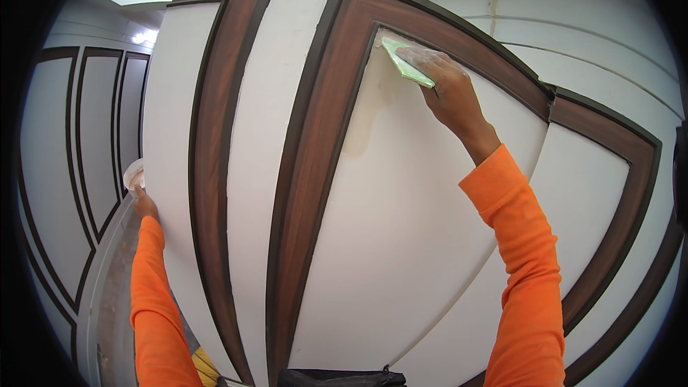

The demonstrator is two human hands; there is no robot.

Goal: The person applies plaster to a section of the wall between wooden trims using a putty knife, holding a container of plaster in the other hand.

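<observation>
My right hand (448, 86), dusted with white over the fingers, grips a flat pale green pad (405, 68) against the upper left corner of a white wall panel (401, 244), just inside its wood-look moulding (322, 122) with dark edges. A beige patch (362, 125) runs down the panel below that corner. My left hand (145, 204) is low at the left, fingers closed on a small white round container (134, 172) with pale, brownish smears inside. Both forearms are in orange sleeves.
More framed white panels (100, 136) line a wall receding at the left, above a narrow floor strip (115, 301). A second moulded panel (591, 179) continues at the right. A black object (344, 378) and something yellow (206, 365) show at the bottom edge. Lights shine at upper left.
</observation>
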